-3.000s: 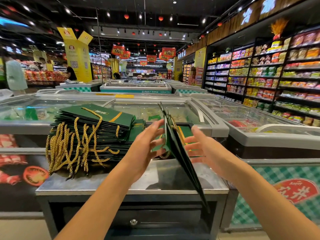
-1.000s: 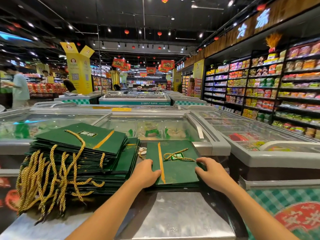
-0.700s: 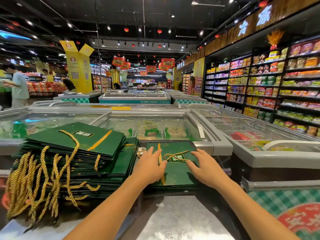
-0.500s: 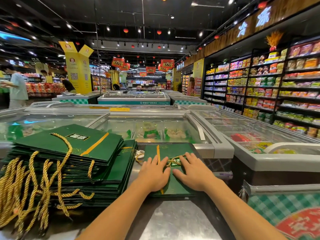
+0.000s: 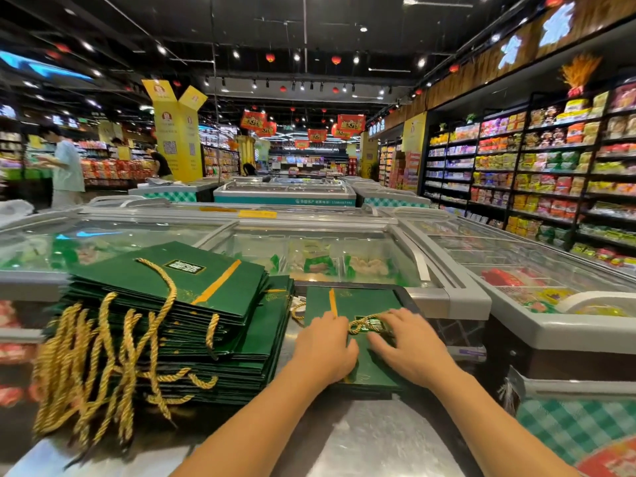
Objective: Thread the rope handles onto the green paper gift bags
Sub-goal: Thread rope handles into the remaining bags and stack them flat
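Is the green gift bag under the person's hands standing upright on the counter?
No, the gift bag lies flat on the metal counter under the left hand and right hand.

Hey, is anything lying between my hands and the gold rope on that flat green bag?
Nothing visible does. The gold rope lies bare atop the flat green bag, with the left hand and right hand flanking it closely.

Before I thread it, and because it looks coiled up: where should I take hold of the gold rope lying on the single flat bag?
Pinch the gold rope at its bunched middle, coming straight down from above: it lies flat on the bag, so only its raised twist gives thumb and finger purchase. The right hand is nearest.
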